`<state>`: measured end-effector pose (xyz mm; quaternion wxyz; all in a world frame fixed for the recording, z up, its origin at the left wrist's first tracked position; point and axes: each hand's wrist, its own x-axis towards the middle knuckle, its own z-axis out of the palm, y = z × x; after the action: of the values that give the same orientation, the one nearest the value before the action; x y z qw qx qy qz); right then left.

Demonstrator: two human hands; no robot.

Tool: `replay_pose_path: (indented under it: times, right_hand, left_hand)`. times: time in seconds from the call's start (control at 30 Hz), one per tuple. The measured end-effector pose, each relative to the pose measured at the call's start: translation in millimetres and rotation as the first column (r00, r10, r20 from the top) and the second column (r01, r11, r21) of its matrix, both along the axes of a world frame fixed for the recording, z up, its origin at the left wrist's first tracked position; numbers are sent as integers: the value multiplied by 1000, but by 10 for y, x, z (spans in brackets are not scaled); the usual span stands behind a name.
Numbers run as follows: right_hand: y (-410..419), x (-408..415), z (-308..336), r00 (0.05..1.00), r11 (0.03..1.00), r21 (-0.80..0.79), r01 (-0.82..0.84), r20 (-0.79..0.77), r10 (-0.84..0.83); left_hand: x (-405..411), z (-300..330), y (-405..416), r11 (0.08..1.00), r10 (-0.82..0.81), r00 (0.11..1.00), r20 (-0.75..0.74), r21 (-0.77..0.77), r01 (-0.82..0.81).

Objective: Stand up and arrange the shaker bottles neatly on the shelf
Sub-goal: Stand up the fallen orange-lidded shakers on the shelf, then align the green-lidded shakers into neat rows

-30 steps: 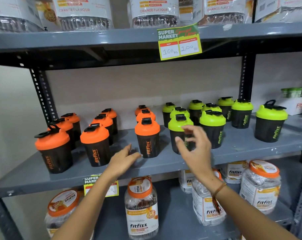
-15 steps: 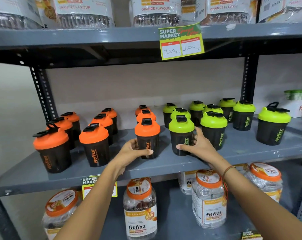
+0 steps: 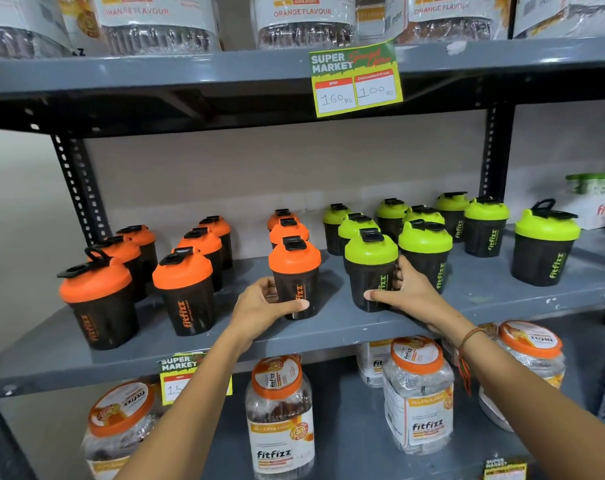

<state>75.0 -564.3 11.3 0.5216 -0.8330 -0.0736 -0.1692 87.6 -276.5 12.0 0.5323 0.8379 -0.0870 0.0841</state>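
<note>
Your left hand [image 3: 263,304] wraps the front orange shaker [image 3: 295,277], right hand [image 3: 406,292] wraps the green shaker [image 3: 371,270] just right of it on the shelf [image 3: 328,332]; slide both upright, level fronts, without nudging those behind.

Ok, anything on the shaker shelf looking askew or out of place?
All bottles stand upright. One green-lidded shaker sits alone at the far right, apart from its group, and the front-left orange shaker has its cap flipped open.
</note>
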Motion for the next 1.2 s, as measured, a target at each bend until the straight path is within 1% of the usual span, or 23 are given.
replay_pose_path:
  times: [0.17, 0.27, 0.33, 0.4, 0.43, 0.5, 0.53, 0.57, 0.6, 0.63, 0.67, 0.7, 0.73, 0.77, 0.8, 0.83, 0.87, 0.9, 0.93, 0.97, 1.03, 1.1, 1.2]
  right_hand:
    - [-4, -36, 20, 1000, 1000, -24, -7, -16, 6]
    - [2, -48, 27, 1000, 999, -46, -7, 1, 7]
    - [0, -85, 34, 1000, 999, -50, -15, 2, 15]
    - [-26, -118, -3, 1000, 1000, -26, -16, 11, 16]
    - [-39, -149, -25, 1000, 1000, -14, 6, 30, -5]
    - [-54, -242, -54, 985, 994, 37, 101, 134, -106]
    - [-68, -291, -61, 962, 983, 85, 161, 211, -175]
    - [-94, -339, -62, 927, 968, 136, 213, 285, -244]
    - [-129, -389, -50, 884, 949, 179, 259, 352, -308]
    - [-182, -425, -30, 836, 930, 209, 304, 409, -365]
    - [-252, -447, -5, 793, 911, 223, 346, 450, -411]
    - [-331, -450, 24, 762, 897, 221, 382, 474, -441]
    - [-426, -429, 45, 753, 888, 212, 408, 471, -458]
    - [-525, -392, 65, 770, 886, 196, 420, 440, -462]
    - [-629, -341, 88, 808, 892, 171, 418, 380, -451]
    - [-726, -281, 107, 855, 908, 139, 394, 306, -418]
    - [-812, -214, 119, 905, 933, 103, 346, 225, -361]
    - [-883, -153, 124, 949, 960, 67, 272, 148, -280]
    - [-940, -91, 124, 980, 983, 45, 179, 74, -182]
    - [-986, -35, 121, 997, 996, 44, 80, 14, -81]
    - [-1087, 84, 93, 994, 994, 78, -79, -64, 84]
    - [-1206, 239, 69, 979, 984, 63, -166, -106, 172]
    - [-1324, 420, 72, 948, 958, 32, -284, -140, 285]
  left_hand:
    - [-15, 4, -6, 999, 21, 1000, 13, 23, -21]
    - [-53, 24, -26, 999, 14, 1000, 24, 30, -15]
    - [-99, 20, -39, 1000, 24, 997, 68, 2, -24]
    - [-202, 8, -65, 989, 121, 973, 197, -109, -101]
    - [-276, -6, -92, 972, 198, 937, 288, -185, -148]
    - [-446, -51, -207, 934, 318, 821, 474, -304, -186]
    - [-534, -66, -302, 933, 328, 762, 558, -317, -169]
    - [-607, -85, -413, 947, 297, 719, 628, -293, -134]
    - [-675, -92, -535, 968, 229, 694, 683, -236, -87]
    - [-721, -109, -652, 987, 137, 692, 709, -157, -35]
    - [-753, -119, -764, 998, 39, 719, 694, -62, 5]
    - [-761, -125, -870, 999, -39, 762, 646, 37, 20]
    - [-754, -125, -964, 991, -81, 810, 581, 133, 3]
    - [-717, -139, -1044, 977, -81, 859, 506, 212, -33]
    - [-671, -143, -1113, 961, -55, 912, 407, 269, -62]
    - [-603, -138, -1163, 951, -24, 957, 290, 301, -67]
    - [-503, -128, -1199, 948, -3, 983, 184, 312, -56]
    - [-369, -122, -1217, 955, 3, 995, 102, 296, -34]
    - [-236, -108, -1220, 969, 2, 1000, 31, 248, -10]
    - [-92, -107, -1224, 987, -19, 1000, -19, 158, 22]
    - [129, -97, -1247, 998, -63, 993, -100, -35, 60]
    - [145, -39, -1315, 983, -107, 986, -131, -166, 84]
    - [116, 4, -1410, 971, -124, 989, -86, -217, 103]
